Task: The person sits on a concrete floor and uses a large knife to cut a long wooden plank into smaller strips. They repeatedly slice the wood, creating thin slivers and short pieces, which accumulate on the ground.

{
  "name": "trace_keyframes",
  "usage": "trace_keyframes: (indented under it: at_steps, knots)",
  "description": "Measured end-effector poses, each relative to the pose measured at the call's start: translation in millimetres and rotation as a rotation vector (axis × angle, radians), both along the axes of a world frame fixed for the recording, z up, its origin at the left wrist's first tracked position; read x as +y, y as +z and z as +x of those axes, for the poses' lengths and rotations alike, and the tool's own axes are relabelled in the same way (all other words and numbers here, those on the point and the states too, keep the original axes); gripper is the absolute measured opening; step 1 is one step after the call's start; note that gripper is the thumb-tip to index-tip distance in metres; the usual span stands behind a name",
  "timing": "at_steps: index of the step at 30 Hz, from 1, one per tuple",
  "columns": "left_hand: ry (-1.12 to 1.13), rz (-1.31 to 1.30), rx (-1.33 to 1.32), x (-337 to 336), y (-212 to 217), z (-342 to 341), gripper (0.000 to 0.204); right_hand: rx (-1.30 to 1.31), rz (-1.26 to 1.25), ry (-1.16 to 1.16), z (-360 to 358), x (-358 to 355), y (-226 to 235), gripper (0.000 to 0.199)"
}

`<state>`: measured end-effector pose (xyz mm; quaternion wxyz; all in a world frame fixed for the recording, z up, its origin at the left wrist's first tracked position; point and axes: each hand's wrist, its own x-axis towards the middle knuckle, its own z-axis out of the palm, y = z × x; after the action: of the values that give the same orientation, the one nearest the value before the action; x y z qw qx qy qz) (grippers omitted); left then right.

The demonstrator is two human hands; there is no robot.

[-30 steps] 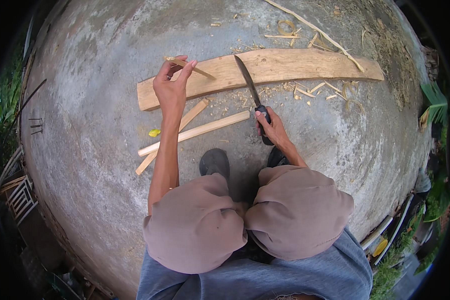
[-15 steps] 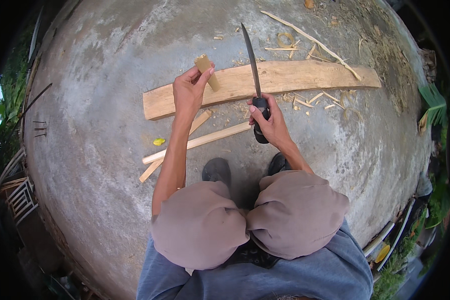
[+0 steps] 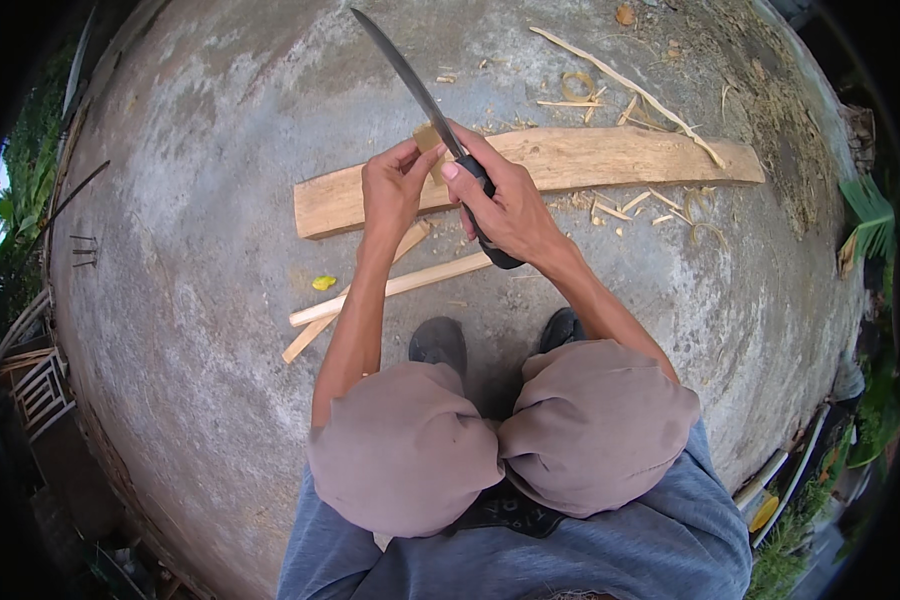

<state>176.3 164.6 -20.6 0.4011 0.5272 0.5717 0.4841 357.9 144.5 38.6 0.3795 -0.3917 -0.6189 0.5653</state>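
Note:
My left hand (image 3: 392, 190) is closed on a short flat piece of wood (image 3: 427, 137), held upright over the left half of a thick wooden plank (image 3: 610, 158). The wood's lower part is partly covered by my fingers. A long-bladed knife (image 3: 406, 75) with a black handle (image 3: 487, 230) is in the grip of my right hand (image 3: 510, 205). Its blade rises up and to the left, crossing close by the wood piece. Both hands are nearly together, and I cannot tell whether the blade touches the wood.
Two wooden strips (image 3: 395, 284) lie crossed on the concrete floor (image 3: 200, 300), nearer me than the plank. A long thin stick (image 3: 630, 85) rests partly on the plank's right end. Wood shavings (image 3: 635, 200) and a ring-shaped coil (image 3: 576, 86) lie around it. My shoes (image 3: 438, 342) are below.
My right hand has moved up and left toward my left hand. The knife has tilted from nearly upright to leaning left, its blade now close by the wood piece.

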Motion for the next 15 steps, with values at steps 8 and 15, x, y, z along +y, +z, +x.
trace_keyframes:
  at_steps: [8, 15]
  knots:
    - [0.007, -0.003, -0.023, -1.0, 0.1, 4.6, 0.024, 0.030, -0.033, -0.005, -1.5, -1.1, 0.6, 0.063]
    - [0.000, 0.010, -0.020, 1.2, -5.6, 2.9, 0.024, -0.004, 0.002, -0.011, -0.7, -0.2, 1.0, 0.063]
